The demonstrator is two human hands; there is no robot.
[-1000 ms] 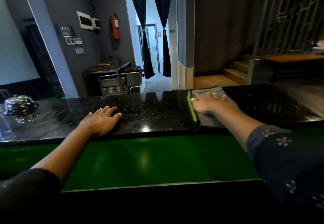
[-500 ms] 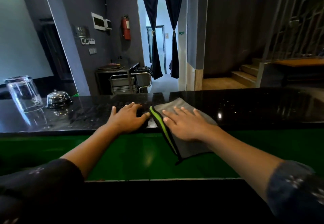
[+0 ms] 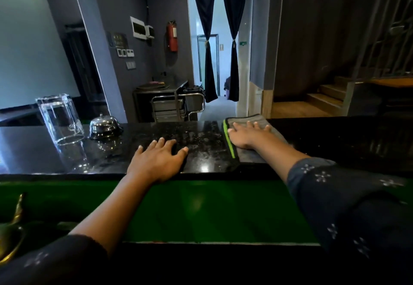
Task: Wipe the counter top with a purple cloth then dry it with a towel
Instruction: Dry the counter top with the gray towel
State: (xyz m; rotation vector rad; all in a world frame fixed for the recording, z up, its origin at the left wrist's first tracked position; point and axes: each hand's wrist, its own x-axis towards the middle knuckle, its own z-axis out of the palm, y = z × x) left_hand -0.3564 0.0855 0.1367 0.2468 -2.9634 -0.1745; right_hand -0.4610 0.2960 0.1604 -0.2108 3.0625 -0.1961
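A grey cloth (image 3: 252,155) with a bright green edge lies flat on the black speckled counter top (image 3: 201,148), right of centre, reaching from the near edge to the far edge. My right hand (image 3: 248,134) presses flat on it, fingers spread toward the far edge. My left hand (image 3: 157,160) rests palm down on the bare counter near its front edge, holding nothing. The stone left of the cloth shows wet streaks.
An upturned clear glass (image 3: 60,119) and a chrome call bell (image 3: 104,125) stand on the counter's left part. A green ledge (image 3: 201,208) runs below the counter front. A brass object (image 3: 11,229) sits at the lower left. A metal trolley (image 3: 172,103) stands behind.
My right hand has pushed the cloth away from the near edge toward the far edge of the counter. The view has shifted, bringing the glass and bell closer. My left hand stays planted.
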